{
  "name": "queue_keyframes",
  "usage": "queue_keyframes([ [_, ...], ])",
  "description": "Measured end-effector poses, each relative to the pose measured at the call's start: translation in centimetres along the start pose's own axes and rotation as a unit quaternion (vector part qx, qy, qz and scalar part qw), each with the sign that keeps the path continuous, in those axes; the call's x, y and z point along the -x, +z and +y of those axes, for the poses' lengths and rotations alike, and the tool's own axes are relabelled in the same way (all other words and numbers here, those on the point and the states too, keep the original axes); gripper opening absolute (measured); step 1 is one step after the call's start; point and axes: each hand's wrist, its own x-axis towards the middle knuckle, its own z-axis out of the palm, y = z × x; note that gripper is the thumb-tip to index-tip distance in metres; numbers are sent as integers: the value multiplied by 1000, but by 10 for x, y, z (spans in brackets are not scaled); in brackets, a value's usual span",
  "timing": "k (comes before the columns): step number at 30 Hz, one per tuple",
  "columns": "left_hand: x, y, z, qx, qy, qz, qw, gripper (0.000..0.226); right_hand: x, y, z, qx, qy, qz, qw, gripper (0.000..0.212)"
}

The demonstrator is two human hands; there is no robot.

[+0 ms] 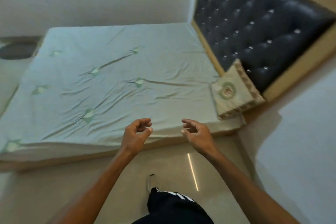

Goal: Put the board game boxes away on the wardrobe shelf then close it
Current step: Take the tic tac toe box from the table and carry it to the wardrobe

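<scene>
Wrinkled pale-green bed [112, 71], dark tufted headboard [258, 29], beige pillow [234, 94], glossy floor [172, 165], both hands' fingers [143, 123] loosely curled, empty.

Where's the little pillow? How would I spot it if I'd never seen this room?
Find the big bed with the pale green sheet, then look to the end where the dark buttoned headboard stands. The cushion sits on the bed's corner, up against the headboard. It is the only beige square thing there, with a round emblem in its middle and a ridged border.
</scene>
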Motion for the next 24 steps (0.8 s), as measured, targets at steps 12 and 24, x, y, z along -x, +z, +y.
queue_keyframes([
  [12,29,-276,-71,96,-95,373,918,28,-106,310,-168,95,-162,-331,925,38],
  [24,187,-542,-143,101,-123,614,773,24,24,665,-308,100,-263,-547,788,39],
])
